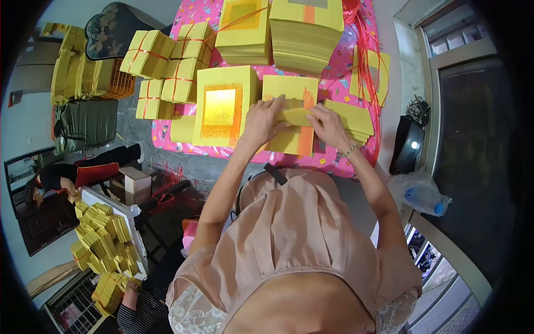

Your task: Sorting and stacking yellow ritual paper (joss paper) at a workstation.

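My left hand (261, 123) and my right hand (332, 129) grip a folded strip of yellow paper (293, 116) from its two ends, fingers bent over it. Beneath the strip lies a yellow paper sheet (277, 143) with an orange band. Left of my hands stands a thick stack of yellow paper (251, 83), its top sheet bearing a shiny gold square (220, 107) within an orange patch. Just right of my right hand, several folded yellow papers (351, 119) are fanned out. A beaded bracelet circles my right wrist.
Tall yellow paper stacks (306, 47) and red-tied bundles (149, 53) crowd the pink patterned tablecloth (334, 158). Red strings (364, 53) hang at its right. At lower left, two people sit by a white table (140, 245) heaped with yellow bundles. A plastic bag (421, 193) lies by the door.
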The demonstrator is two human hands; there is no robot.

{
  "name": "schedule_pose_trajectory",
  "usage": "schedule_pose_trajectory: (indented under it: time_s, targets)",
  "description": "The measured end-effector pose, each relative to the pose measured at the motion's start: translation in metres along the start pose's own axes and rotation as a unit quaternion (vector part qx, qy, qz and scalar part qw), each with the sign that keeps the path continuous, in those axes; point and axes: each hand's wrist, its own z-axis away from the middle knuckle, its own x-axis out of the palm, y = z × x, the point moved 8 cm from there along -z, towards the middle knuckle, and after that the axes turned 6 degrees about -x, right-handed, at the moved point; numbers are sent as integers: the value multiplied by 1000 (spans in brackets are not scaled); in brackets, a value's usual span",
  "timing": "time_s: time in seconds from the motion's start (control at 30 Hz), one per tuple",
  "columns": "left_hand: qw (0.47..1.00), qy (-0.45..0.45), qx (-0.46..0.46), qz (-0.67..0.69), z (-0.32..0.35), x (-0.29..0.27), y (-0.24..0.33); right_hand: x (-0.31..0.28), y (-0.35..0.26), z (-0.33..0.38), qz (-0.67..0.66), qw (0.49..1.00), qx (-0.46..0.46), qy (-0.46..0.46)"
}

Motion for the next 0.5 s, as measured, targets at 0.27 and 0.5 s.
schedule_pose_trajectory:
  time_s: [0.27, 0.5]
  targets:
    - [937, 325, 128, -3, 34, 9, 21, 0, 45, -53, 10, 997, 64, 30]
    - [956, 271, 116, -8, 5, 41, 24, -8, 71, -63, 75, 987, 139, -9]
